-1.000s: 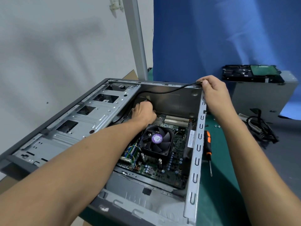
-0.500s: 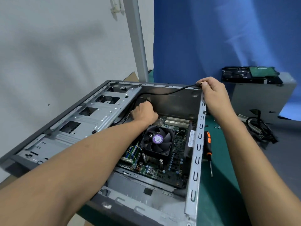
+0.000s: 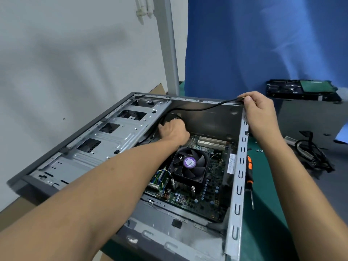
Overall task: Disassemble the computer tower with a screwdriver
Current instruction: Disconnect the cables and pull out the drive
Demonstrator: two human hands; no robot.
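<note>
on green mat (image 3: 263, 232), right hand (image 3: 260, 113) pinches black cable (image 3: 203, 108).

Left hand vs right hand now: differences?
Place: the left hand reaches inside the case, beside the drive cage; the right hand sits on the case's far rim corner. Grip: the right hand pinches the end of the black cable; the left hand curls round its lower run, fingers mostly hidden. Shared: both hold that cable, neither the screwdriver.

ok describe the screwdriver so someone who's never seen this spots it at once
Find the open computer tower lying on its side. On the green mat just outside its right wall lies the screwdriver. It is the only thing with an orange-and-black handle, its thin shaft pointing toward the camera.
</note>
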